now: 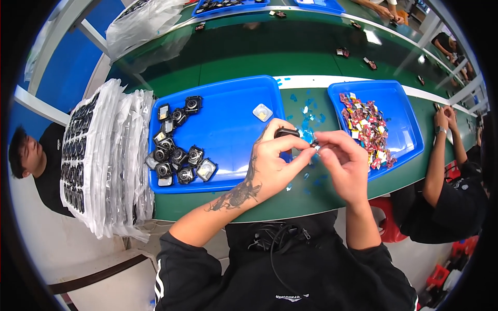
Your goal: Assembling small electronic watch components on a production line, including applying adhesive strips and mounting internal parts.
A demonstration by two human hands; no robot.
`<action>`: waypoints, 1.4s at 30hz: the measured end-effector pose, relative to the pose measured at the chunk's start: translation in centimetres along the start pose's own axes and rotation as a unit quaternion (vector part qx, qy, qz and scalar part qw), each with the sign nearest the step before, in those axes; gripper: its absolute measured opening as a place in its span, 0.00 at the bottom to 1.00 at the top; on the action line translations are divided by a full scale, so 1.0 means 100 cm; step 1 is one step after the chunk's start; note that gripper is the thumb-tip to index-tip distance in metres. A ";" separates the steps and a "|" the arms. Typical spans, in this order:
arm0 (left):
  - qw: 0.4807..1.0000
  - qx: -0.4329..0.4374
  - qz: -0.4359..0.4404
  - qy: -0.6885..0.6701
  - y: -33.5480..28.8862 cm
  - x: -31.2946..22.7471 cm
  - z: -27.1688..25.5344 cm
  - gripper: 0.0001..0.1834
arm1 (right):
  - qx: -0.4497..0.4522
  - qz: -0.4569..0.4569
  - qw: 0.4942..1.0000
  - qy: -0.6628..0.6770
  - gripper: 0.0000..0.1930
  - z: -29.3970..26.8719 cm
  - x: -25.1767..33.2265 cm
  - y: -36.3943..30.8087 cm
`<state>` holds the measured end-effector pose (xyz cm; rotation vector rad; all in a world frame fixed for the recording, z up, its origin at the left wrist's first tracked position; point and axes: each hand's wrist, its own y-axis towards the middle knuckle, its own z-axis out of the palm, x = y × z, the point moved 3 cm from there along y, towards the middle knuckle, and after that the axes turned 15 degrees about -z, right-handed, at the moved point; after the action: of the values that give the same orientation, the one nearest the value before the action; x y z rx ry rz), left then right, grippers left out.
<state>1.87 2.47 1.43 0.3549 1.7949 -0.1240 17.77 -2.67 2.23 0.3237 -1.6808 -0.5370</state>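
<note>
Black plastic housing [287, 132]: in the left hand at the centre of the frame, its dark top showing above the curled fingers.
Left hand [276, 155]: folded around the housing, thumb and forefinger nearly closed at their tips.
Right hand [342, 163]: thumb and forefinger narrowly spaced, almost meeting the left fingertips; a tiny pale-and-dark piece [315, 147] shows there (too small to identify, and I cannot tell which hand grips it).
Handling: the housing looks light, stiff and rather smooth, so holding its outer edges seems safest; the tiny piece is probably fragile and suits a fingertip pinch.
Left tray [236, 124]: glossy blue plastic, raised rim; squarish black modules [178, 155] with round, lens-like centres cluster at its left, and a pale square part [262, 112] lies near its upper right corner.
Right tray [398, 116]: the same blue, with a jumbled heap of small red, white and yellow parts [365, 127].
Green tabletop [176, 203]: smooth, littered with thin blue scraps [306, 124] between the trays.
Wrapped stack [111, 160]: crinkled, translucent plastic around layers of dark round-centred pieces, left of frame.
</note>
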 end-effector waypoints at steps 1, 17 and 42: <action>1.000 0.001 0.001 -0.001 -0.001 0.000 0.000 0.05 | 0.014 -0.035 0.999 -0.002 0.12 0.003 -0.002 0.001; 0.838 0.117 -0.234 -0.478 0.015 0.021 -0.001 0.18 | -0.016 0.104 0.975 0.194 0.08 0.020 0.004 -0.012; 0.918 0.172 -0.164 -0.319 0.004 0.011 0.004 0.17 | -0.016 -0.070 0.984 -0.162 0.05 0.014 0.015 0.020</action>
<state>2.10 2.93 0.30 0.2198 1.1602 -0.7190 16.28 -1.51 4.41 0.3449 -1.9704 -0.7523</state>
